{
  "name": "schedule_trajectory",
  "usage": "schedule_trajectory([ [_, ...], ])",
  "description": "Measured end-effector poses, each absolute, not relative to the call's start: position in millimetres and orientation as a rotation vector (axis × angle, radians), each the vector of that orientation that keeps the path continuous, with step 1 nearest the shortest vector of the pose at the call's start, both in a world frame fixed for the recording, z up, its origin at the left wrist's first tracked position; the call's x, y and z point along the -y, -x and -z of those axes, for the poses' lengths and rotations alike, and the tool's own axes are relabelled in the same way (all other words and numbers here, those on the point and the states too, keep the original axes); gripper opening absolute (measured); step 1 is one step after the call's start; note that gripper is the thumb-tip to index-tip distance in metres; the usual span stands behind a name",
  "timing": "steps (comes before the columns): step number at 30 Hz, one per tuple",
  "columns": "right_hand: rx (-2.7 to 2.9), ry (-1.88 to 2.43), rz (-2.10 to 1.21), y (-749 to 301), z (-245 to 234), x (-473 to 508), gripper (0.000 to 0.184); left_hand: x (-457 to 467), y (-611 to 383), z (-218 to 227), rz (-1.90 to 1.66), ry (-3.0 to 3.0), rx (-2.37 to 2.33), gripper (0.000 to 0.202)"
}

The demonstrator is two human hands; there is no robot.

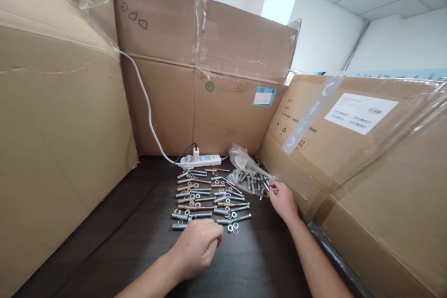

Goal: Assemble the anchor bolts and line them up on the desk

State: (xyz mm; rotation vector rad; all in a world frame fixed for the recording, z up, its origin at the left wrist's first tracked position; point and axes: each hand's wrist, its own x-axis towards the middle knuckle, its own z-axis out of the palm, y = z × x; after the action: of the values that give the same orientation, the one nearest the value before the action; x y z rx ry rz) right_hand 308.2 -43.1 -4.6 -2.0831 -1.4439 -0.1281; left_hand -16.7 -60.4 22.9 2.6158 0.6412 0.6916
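My right hand (283, 201) is at the opening of a clear plastic bag (240, 156), its thumb and fingers closed on a silvery bolt (275, 190). Several more metal bolts (249, 182) lie in and in front of the bag. My left hand (198, 246) rests in a fist at the near edge of the laid-out hardware; whatever its fingers may hold is hidden. In two columns on the dark table lie metal sleeves (179, 226), long bolts (241, 218), nuts (230, 228) and washers (235, 232), some silver, some brass-coloured. Part of the front row is behind my left hand.
A white power strip (206, 161) with a plugged-in adapter (196, 153) sits behind the rows, its white cable (148, 107) running up left. Large cardboard boxes stand left (63, 125), behind (164, 102) and right (366, 163) of the dark tabletop (139, 237).
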Motion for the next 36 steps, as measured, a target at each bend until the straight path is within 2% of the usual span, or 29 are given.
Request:
schedule_trajectory([
  [7, 1.386, 2.33, 0.098, -312, 3, 34, 0.024, 59, 17, -20, -0.696, -2.624, -0.695, 0.015],
  [17, 1.298, 2.284, 0.101, -316, 13, 26, 0.024, 56, 18, -15, -0.657, -2.619, -0.701, 0.016],
  [20, 1.331, 2.046, 0.046, -302, 7, 34, 0.025, 53, 19, -16, -0.671, -2.525, -0.746, 0.017],
  [23, 1.451, 1.656, -0.185, -269, -6, 43, 0.031, 49, 17, -19, -0.772, -2.322, -0.875, 0.018],
  [26, 1.596, 1.443, -0.445, -224, -22, 55, 0.032, 43, 15, -24, -0.886, -2.073, -0.95, 0.02],
  [29, 1.687, 1.314, -0.648, -185, -33, 67, 0.03, 38, 16, -31, -0.976, -1.921, -0.866, 0.026],
  [32, 1.733, 1.202, -0.815, -162, -35, 73, 0.027, 38, 20, -34, -0.949, -1.892, -0.809, 0.025],
  [36, 1.762, 1.199, -0.837, -156, -28, 75, 0.025, 43, 27, -29, -0.882, -1.963, -0.849, 0.021],
])
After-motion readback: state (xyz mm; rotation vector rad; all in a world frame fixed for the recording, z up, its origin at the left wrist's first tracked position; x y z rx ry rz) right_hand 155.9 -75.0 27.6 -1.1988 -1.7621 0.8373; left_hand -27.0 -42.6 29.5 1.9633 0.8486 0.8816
